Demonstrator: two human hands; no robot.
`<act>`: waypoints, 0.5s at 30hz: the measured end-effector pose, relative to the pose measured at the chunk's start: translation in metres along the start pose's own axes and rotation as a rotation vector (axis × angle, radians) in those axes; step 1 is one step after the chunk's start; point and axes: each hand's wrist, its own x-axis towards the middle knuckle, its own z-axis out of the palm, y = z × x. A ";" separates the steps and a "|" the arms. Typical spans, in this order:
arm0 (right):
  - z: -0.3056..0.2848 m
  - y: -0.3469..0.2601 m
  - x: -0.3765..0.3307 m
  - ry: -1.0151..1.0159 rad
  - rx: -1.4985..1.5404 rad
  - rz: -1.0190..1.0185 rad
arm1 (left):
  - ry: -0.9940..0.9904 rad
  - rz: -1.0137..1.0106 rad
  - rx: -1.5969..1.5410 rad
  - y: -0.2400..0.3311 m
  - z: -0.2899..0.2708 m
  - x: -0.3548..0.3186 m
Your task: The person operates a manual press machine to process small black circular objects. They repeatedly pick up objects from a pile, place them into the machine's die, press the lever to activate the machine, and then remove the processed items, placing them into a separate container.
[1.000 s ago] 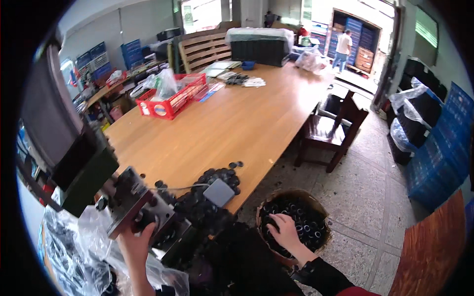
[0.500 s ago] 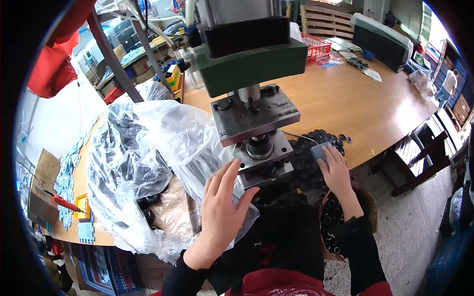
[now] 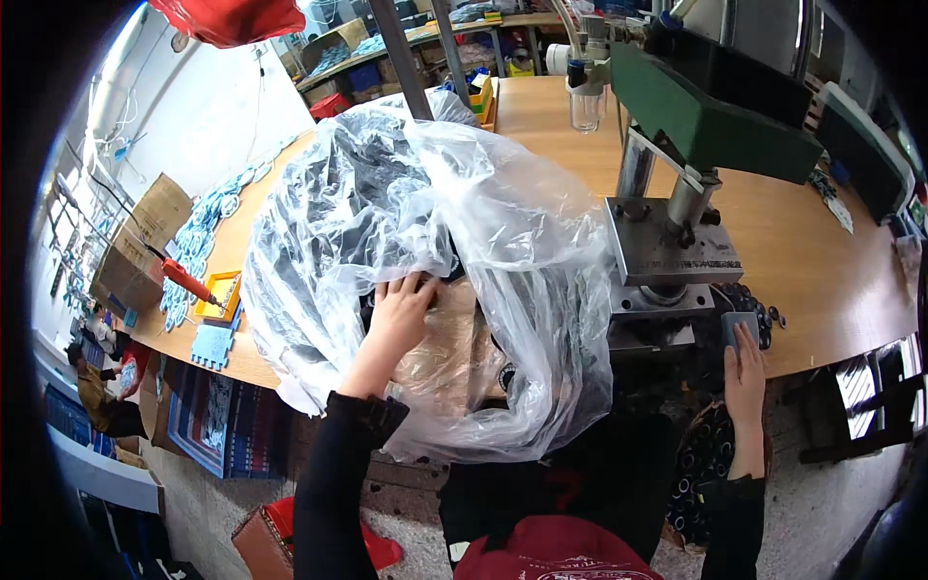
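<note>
My left hand [image 3: 400, 317] reaches into the mouth of a large clear plastic bag [image 3: 532, 290]. Its fingers are slightly apart and touch dark round parts there; nothing is visibly gripped. Brown wrapping film [image 3: 440, 358] lies inside the bag beside the hand. On the right, my right hand [image 3: 744, 377] lies with fingers stretched out on a small grey box [image 3: 740, 330]. Between the hands stands a press with a green head [image 3: 710, 116] and a steel die set [image 3: 672, 246].
Black round rings [image 3: 768, 319] lie on the table behind the grey box. More rings fill a container [image 3: 704, 464] below the right forearm. At left are a red-handled tool [image 3: 184, 278], a yellow tray [image 3: 222, 295] and pale blue pieces [image 3: 208, 227]. A person [image 3: 97, 387] is at far left.
My left hand has moved from beside the press die to inside the plastic bag. My right hand stays on the grey box. The view has swung left.
</note>
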 end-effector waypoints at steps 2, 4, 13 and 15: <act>-0.005 -0.011 -0.006 0.018 -0.015 -0.030 | -0.262 -0.091 -0.016 -0.013 0.002 0.011; -0.015 -0.031 -0.008 0.052 0.110 -0.042 | -0.217 -0.010 0.016 -0.021 0.026 0.015; -0.032 -0.139 0.042 0.309 0.280 -0.266 | -0.180 -0.128 -0.344 0.012 -0.061 0.013; -0.028 -0.149 0.055 0.351 0.269 -0.246 | -0.231 -0.184 -0.699 0.037 -0.099 0.009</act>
